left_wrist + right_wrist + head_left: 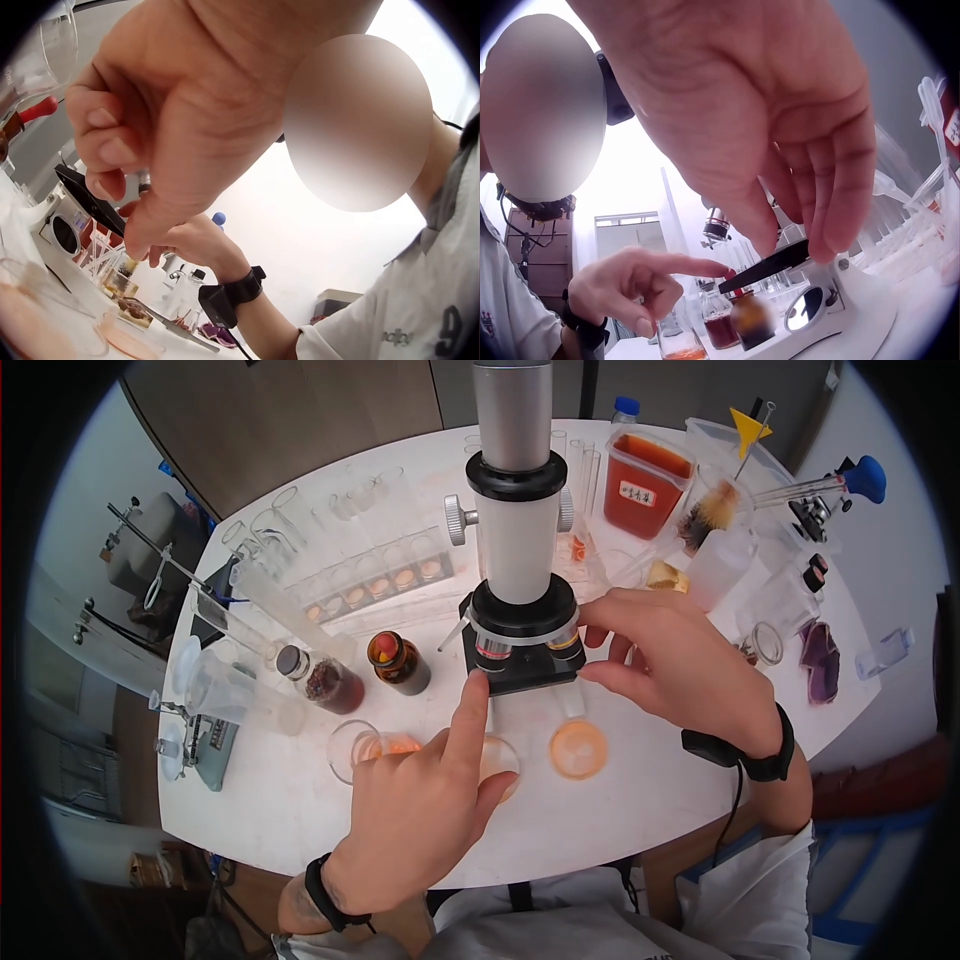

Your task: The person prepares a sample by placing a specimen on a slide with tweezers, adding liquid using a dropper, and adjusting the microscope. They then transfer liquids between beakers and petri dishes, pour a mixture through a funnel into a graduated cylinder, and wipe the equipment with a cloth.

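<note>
A white and black microscope [516, 545] stands upright, with objective lenses above its black stage [530, 677]. The index finger of the left hand [415, 810] is straight, its tip at the stage's front left corner; the other fingers bend inward. On the other side, the right hand [685, 660] holds the stage's right edge between thumb and fingers. In the right wrist view, the right hand [757, 105] has its fingertips around one end of the stage [769, 270], above a round mirror [805, 309]. Neither hand's far fingertips show fully in the head view.
Dishes with orange contents [578, 748] lie before the microscope. Left of it are a brown dropper bottle [400, 663], a dark red jar [325, 682] and a tube rack [375, 592]. A red-filled container [648, 485] and a white bottle [718, 568] stand to the right.
</note>
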Demonstrator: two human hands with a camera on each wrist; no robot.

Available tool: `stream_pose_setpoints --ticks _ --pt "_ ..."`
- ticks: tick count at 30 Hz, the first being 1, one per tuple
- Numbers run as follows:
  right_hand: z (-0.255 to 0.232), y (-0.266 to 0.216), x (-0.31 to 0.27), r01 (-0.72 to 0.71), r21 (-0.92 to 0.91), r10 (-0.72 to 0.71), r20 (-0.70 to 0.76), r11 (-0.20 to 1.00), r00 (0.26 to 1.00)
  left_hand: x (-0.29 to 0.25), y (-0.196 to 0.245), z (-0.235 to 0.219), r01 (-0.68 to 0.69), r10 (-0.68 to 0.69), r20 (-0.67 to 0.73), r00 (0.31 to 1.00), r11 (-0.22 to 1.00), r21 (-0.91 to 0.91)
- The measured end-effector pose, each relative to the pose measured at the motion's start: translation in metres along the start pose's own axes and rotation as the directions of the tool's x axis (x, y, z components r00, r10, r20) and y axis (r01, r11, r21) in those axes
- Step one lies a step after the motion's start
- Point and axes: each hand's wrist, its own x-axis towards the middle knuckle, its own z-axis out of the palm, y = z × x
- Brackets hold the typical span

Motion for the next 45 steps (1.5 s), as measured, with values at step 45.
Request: stream_pose_setpoints --ticks 45 --pt "-0.041 -0.036 0.016 0.168 -0.052 -0.170 -0.031 0.984 0.985 0.051 -0.017 -0.074 -0.217 0.189 -0.196 0.962 0.967 -0.133"
